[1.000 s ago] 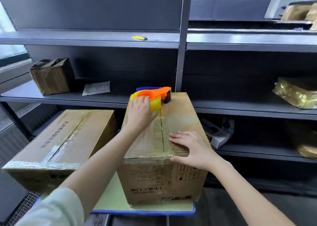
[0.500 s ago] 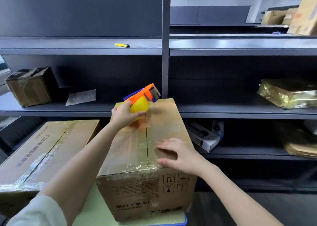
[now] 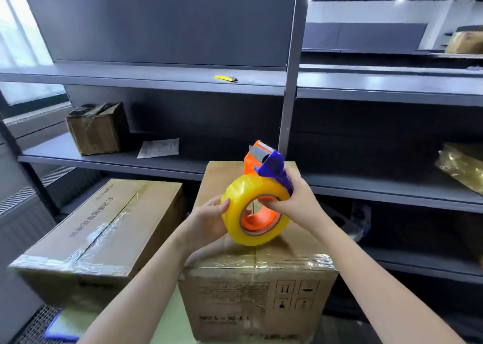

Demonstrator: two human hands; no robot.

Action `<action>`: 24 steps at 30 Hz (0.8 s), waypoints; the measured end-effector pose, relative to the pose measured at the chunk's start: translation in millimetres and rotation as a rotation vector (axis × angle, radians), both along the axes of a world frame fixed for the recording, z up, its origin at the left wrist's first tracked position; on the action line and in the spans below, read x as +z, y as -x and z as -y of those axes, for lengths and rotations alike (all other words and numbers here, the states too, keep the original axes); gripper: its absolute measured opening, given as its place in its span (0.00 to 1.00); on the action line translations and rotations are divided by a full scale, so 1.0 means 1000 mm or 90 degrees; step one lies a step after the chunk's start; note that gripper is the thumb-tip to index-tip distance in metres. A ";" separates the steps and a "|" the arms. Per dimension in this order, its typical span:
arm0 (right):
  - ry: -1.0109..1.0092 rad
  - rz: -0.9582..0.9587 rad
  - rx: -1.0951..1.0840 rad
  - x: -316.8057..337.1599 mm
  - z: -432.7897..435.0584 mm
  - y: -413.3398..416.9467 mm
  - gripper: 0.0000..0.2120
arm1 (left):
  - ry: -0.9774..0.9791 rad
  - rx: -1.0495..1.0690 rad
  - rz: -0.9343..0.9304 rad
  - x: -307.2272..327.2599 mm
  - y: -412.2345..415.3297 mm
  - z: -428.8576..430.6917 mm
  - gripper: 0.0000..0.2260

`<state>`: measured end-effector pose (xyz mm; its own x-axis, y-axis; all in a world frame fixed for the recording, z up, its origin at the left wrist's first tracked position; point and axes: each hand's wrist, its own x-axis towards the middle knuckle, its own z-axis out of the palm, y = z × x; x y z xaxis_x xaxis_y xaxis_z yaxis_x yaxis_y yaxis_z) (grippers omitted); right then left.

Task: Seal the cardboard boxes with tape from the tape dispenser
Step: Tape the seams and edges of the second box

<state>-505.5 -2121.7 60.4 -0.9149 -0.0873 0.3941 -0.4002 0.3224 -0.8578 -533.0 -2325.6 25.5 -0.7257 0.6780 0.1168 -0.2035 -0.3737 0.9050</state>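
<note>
Both hands point(image 3: 261, 213) gripping tape dispenser point(image 3: 257, 207), above box point(image 3: 261, 286)

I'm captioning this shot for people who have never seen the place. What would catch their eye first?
The bright yellow tape roll on its orange-and-purple tape dispenser, held up in both hands at centre. Beneath it sits a taped cardboard box, with a second taped box to its left, before grey shelving.

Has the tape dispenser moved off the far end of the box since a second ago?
Yes. The tape dispenser has lifted off the box top and come nearer, now held in both hands above its middle.
</note>
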 end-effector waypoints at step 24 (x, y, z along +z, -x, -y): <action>-0.189 -0.106 -0.038 -0.006 0.050 -0.003 0.30 | 0.464 0.422 -0.148 0.095 -0.037 0.014 0.19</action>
